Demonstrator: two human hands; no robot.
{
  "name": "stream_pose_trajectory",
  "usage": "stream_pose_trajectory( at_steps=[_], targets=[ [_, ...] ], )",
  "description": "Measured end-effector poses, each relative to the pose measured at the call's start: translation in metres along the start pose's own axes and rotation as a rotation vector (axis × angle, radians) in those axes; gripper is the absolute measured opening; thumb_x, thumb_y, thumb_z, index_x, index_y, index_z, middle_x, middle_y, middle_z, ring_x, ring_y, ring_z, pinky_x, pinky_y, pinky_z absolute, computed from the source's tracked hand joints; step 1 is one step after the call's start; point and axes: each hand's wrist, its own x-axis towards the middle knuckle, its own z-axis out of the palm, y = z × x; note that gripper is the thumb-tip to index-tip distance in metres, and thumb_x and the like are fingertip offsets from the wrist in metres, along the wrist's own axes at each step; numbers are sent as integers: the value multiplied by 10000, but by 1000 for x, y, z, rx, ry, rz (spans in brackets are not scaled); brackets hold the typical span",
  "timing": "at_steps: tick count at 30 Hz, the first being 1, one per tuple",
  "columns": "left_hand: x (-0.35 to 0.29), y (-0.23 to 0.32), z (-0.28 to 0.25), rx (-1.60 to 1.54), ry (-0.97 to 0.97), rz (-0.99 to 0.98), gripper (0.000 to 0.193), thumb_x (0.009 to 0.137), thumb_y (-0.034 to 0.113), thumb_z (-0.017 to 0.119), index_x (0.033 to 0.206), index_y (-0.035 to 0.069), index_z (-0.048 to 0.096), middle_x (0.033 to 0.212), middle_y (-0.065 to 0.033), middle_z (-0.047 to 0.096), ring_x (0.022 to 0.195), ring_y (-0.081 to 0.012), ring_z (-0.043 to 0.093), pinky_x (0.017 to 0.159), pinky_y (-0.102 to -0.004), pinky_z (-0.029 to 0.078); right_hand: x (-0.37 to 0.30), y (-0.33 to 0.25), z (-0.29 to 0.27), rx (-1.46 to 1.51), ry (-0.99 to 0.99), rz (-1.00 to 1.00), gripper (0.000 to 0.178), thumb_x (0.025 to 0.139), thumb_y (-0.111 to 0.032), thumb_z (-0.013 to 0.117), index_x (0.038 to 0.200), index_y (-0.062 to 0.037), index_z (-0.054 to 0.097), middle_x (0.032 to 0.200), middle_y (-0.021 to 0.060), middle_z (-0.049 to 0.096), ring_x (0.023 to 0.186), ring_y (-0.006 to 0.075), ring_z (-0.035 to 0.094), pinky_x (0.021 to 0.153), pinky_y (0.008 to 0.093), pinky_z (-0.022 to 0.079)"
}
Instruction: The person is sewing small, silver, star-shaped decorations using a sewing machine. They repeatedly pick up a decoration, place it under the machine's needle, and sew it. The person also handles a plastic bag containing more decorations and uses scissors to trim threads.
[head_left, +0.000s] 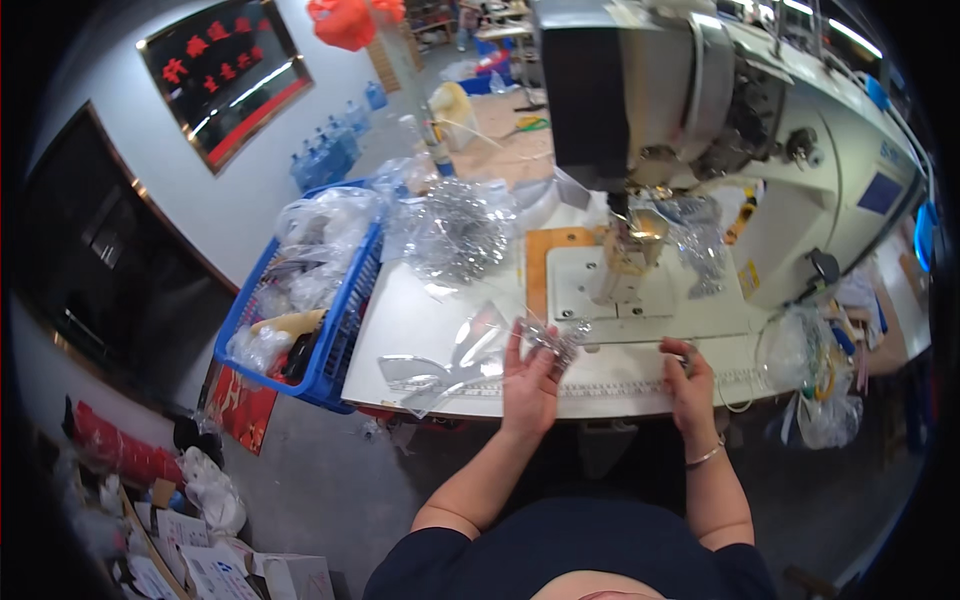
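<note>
Over the front of the white sewing machine table (400, 340), my left hand (530, 393) is closed around a small bunch of shiny silvery pieces (556, 345); their exact kind is too blurred to tell. Flat clear plastic pieces with silvery edges (415, 372) lie just left of that hand. My right hand (691, 392) is near the table's front edge with its fingers curled in. Something small and metallic shows between those fingers, but I cannot make it out. Beyond both hands stands the sewing machine (640, 85), its presser foot area (622, 275) over a metal plate.
A blue basket (345, 350) full of plastic bags stands at the table's left. A tangled silvery heap (460, 230) lies at the back left. Clear bags (828, 410) hang at the right edge. Cardboard boxes (290, 578) and blue water bottles (325, 155) stand on the floor.
</note>
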Motion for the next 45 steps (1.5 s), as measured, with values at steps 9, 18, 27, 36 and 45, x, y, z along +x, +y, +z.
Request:
stream_pose_trajectory(
  at_steps=[9, 18, 27, 36, 45],
  targets=[
    [190, 123, 20, -181, -41, 469, 472, 914, 46, 481, 1332, 171, 301, 1166, -69, 523, 1064, -194, 526, 892, -358, 454, 16, 18, -26, -880, 16, -668, 285, 649, 46, 599, 920, -37, 621, 792, 110, 591, 720, 275, 574, 655, 338, 471],
    [258, 136, 6, 23, 78, 215, 383, 888, 111, 532, 1250, 76, 409, 1099, -120, 531, 1060, -303, 544, 813, -368, 508, 11, 14, -24, -959, 19, -622, 244, 642, 25, 595, 875, -40, 623, 777, 99, 592, 740, 277, 576, 658, 354, 474],
    [331, 201, -85, 1725, 177, 478, 531, 841, 445, 569, 1124, -4, 565, 1081, -132, 610, 1056, -285, 539, 904, -403, 396, 11, 12, -13, -991, 17, -693, 205, 640, 0, 618, 839, -47, 627, 752, 89, 581, 715, 268, 569, 633, 356, 469],
    [289, 198, -105, 1142, 158, 133, 424, 830, 221, 606, 1190, 6, 536, 1120, -123, 584, 942, -211, 601, 739, -319, 492, 10, 17, -19, -1023, 38, -623, 217, 626, 22, 591, 830, -45, 623, 773, 93, 586, 729, 275, 573, 640, 352, 473],
    [311, 284, -57, 669, 248, 587, 282, 841, -23, 535, 1122, -42, 527, 1093, -108, 560, 917, -226, 611, 799, -310, 516, 9, 17, -13, -1064, 65, -631, 214, 629, 26, 601, 827, -52, 622, 786, 92, 577, 733, 275, 573, 646, 356, 470]
  ],
)
